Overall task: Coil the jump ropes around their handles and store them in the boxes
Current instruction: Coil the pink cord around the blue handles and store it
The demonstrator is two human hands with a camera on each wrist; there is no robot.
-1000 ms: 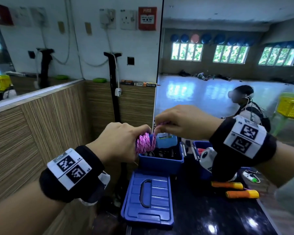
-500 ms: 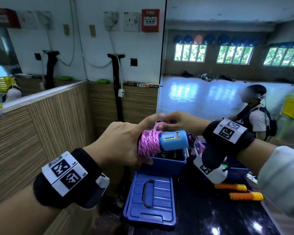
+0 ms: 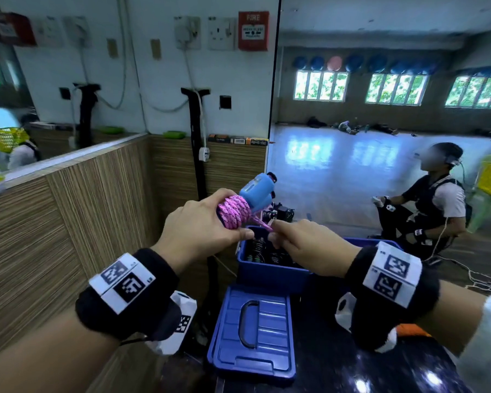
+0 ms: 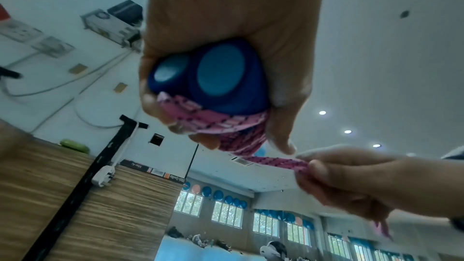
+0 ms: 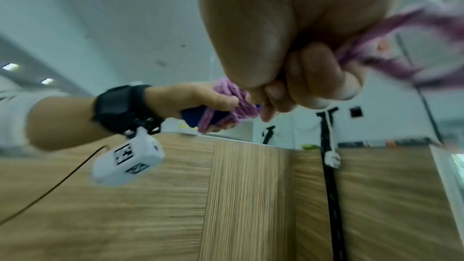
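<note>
Only the left wrist view shows two blue handle ends (image 4: 213, 74) side by side in the left hand (image 3: 199, 225), clenched around the pink rope coil (image 3: 234, 211) above the near blue box (image 3: 270, 268); the right hand (image 3: 304, 245) pinches the loose strand.

One pink rope (image 3: 234, 211), two blue handles (image 4: 208, 75), perhaps two boxes (image 3: 270, 272), one lid (image 3: 254, 333).
</note>
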